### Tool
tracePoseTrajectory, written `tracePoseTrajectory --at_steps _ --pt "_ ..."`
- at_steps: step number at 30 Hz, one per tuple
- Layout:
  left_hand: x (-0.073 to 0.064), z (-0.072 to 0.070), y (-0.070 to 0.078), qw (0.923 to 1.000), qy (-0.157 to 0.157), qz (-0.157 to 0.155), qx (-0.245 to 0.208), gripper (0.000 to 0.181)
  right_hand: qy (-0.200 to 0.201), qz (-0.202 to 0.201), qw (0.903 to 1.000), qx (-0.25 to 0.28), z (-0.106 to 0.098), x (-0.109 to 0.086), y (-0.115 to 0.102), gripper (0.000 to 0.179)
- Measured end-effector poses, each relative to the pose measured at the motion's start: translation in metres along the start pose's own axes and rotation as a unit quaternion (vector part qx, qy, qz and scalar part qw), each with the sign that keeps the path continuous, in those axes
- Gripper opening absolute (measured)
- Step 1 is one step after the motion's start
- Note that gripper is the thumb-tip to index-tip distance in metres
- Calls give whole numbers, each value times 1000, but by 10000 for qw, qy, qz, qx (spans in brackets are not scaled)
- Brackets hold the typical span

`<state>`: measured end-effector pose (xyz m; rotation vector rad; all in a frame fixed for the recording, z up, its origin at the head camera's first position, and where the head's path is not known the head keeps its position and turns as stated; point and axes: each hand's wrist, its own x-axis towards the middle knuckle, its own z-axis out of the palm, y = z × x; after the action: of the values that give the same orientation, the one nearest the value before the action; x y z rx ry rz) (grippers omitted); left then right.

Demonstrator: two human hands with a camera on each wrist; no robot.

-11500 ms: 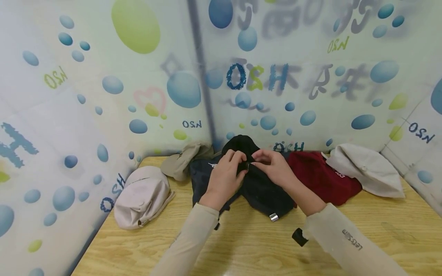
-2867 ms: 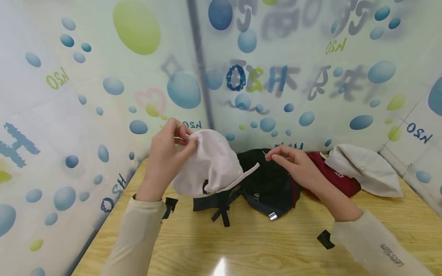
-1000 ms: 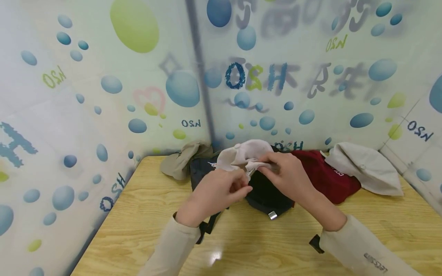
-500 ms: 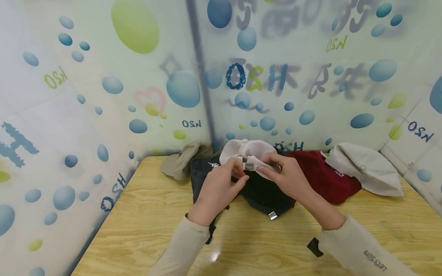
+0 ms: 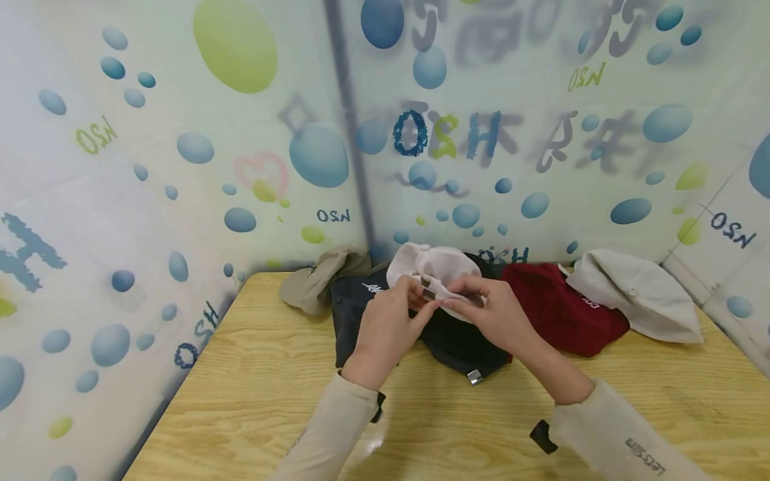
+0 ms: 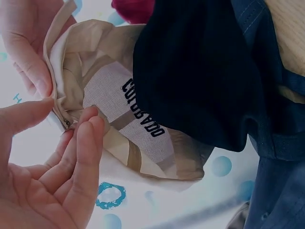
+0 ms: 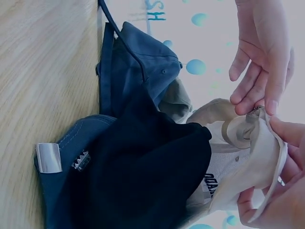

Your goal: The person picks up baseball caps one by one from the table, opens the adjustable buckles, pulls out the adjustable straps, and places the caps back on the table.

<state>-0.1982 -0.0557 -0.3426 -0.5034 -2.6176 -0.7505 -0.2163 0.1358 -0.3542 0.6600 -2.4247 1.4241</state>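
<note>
A pale pinkish-white cap [image 5: 442, 260] is held up over the black cap [image 5: 463, 351], its back strap turned toward me. My left hand [image 5: 388, 327] pinches the strap's small metal buckle [image 5: 428, 290] between thumb and fingers. Close beside it, my right hand [image 5: 499, 314] grips the strap and cap edge; the thumbs nearly meet. In the left wrist view, the cap's inside shows a light lining with dark lettering [image 6: 143, 114]. The right wrist view shows the buckle [image 7: 257, 111] at the left fingertips and the strap [image 7: 271, 186] running over the right hand's fingers.
Other caps line the back of the wooden table [image 5: 240, 414]: an olive cap [image 5: 313, 284] and navy cap [image 5: 349, 314] at left, a dark red cap [image 5: 559, 314] and off-white cap [image 5: 644, 300] at right. A patterned wall [image 5: 511, 87] stands right behind them.
Earlier both hands worked on the black cap, and the pale cap lay at far left. The left hand brought it to the middle; lately the hands have drawn closer at the buckle, which has tilted.
</note>
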Motion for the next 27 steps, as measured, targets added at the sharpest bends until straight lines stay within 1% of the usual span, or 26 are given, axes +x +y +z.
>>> tracePoseTrajectory --at_steps 5,10,20,27 --pt "0 0 2 10000 26 -66 45 21 -14 15 9999 129 2 -1 1 10" --pt "-2 1 1 9998 138 8 141 17 -102 71 9997 212 4 -1 3 9" --pt "-4 1 -1 9998 189 101 50 13 -181 133 9990 384 6 -1 4 9" --pt "-4 0 -1 9998 156 144 -6 12 -230 120 9986 453 6 -1 3 7"
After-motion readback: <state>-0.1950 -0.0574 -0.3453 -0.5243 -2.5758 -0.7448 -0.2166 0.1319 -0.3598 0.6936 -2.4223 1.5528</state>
